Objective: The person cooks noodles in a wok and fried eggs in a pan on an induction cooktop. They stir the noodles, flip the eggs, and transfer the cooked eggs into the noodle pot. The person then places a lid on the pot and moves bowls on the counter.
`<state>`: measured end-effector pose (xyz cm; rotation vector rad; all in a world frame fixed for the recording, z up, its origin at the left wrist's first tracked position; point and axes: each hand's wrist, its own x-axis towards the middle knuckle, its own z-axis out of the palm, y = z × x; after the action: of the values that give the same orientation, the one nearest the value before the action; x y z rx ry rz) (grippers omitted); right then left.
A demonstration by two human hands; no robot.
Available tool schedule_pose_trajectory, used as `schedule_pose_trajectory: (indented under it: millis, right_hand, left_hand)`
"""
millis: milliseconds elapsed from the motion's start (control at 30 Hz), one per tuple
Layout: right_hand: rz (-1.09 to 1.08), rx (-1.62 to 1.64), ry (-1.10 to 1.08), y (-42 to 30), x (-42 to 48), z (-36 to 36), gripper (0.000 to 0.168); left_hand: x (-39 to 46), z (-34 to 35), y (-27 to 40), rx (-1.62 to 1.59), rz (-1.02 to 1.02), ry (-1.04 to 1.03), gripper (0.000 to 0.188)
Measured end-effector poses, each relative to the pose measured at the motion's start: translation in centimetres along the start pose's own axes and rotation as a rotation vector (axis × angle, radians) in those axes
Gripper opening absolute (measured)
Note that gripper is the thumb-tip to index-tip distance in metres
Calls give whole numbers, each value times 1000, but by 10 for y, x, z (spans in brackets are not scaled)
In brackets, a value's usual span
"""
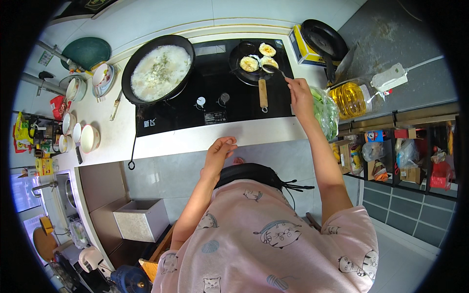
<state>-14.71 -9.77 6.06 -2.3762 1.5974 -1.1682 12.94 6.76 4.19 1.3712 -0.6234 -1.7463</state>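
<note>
My right hand (301, 96) grips a metal spoon (272, 68), whose dark bowl rests against a fried egg (268, 62) at the near side of a small black pan. Two more fried eggs, one at the left (249, 63) and one at the far side (267, 49), share that frying pan (244, 77). Its wooden handle (263, 93) points toward me and nothing holds it. My left hand (219, 152) hovers in front of the counter edge with fingers loosely curled; whether they touch is hard to tell, and no object shows in them.
On the left of the black cooktop (209, 91), a large wok (126, 82) holds white frothy liquid with green bits. A bag of green vegetables (324, 113) and an oil jug (348, 99) stand right. Bowls (90, 139) and a knife (115, 106) lie left. A black pan (322, 38) sits on a box.
</note>
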Motion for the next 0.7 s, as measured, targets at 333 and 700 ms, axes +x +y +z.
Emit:
schedule_pose_trajectory:
  millis: [333,700]
  right_hand:
    - [9,-33,13,-6,3,-2,23]
    - [510,919,158,-81,31,16,30]
  left_hand:
    - [0,-3,-2,-4,25,-19,19]
    - [-20,-58,-17,-123,19,216,22]
